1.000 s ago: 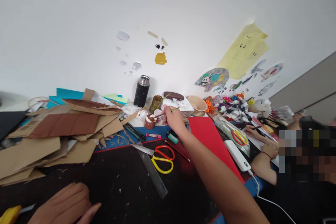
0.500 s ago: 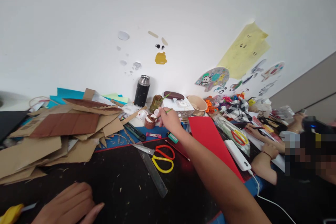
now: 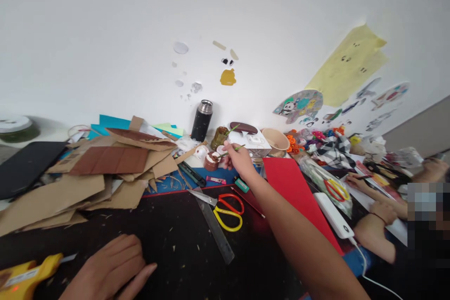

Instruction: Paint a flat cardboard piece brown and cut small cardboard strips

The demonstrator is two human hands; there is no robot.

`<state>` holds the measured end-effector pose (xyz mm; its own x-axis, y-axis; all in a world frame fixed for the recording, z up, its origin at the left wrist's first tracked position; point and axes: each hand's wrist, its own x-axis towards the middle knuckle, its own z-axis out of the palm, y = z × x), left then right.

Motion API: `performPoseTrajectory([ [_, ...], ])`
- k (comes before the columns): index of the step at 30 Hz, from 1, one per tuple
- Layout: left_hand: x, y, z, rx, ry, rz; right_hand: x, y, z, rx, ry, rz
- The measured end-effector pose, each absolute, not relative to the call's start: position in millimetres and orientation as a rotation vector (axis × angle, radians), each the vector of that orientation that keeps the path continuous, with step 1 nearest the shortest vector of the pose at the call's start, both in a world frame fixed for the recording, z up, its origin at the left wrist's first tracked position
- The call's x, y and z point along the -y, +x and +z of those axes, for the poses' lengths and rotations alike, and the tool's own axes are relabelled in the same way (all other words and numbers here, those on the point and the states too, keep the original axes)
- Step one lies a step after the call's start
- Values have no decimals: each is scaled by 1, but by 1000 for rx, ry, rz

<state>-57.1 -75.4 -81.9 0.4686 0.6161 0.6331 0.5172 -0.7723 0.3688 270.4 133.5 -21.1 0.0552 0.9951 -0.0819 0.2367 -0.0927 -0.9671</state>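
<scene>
My right hand (image 3: pixel 238 158) pinches a thin green-handled paintbrush (image 3: pixel 234 150). The brush's lower end is at the mouth of a small brown paint jar (image 3: pixel 211 162); whether it touches the paint I cannot tell. A white-topped jar (image 3: pixel 201 152) stands beside it, and behind is an olive cup (image 3: pixel 220 138) with another green stick in it. My left hand (image 3: pixel 112 267) rests on the dark table, fingers loosely bent and thumb apart, with nothing visible in it. A yellow glue gun (image 3: pixel 33 276) lies to its left. Scissors (image 3: pixel 228 213) lie across a ruler (image 3: pixel 215 229) between my hands.
Cardboard pieces (image 3: pixel 116 161) are piled at the left, near a black flask (image 3: pixel 202 122). Under my right forearm lies red card (image 3: pixel 291 192), with a white power strip (image 3: pixel 333 215) and its cable beyond. A co-worker's arms (image 3: pixel 378 229) are at the far right.
The view has swung left, so things sit further right and more of the glue gun shows. My right hand keeps the paintbrush by the jar. My left hand stays on the table.
</scene>
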Motion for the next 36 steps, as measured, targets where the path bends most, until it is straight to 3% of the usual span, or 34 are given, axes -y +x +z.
performPoseTrajectory([
  [4, 73, -51, -66, -982, 2599, 1164, -128, 273, -22, 1205, -1424, 1159],
  [12, 77, -52, -81, -999, 2606, 1155, -97, 277, -23, 1022, -1391, 1257],
  [19, 76, -49, -66, -971, 2644, 1138, -61, 275, -34, 922, -1351, 1328],
  [36, 73, -50, -71, -976, 2661, 1176, -42, 273, -46, 743, -1311, 1359],
])
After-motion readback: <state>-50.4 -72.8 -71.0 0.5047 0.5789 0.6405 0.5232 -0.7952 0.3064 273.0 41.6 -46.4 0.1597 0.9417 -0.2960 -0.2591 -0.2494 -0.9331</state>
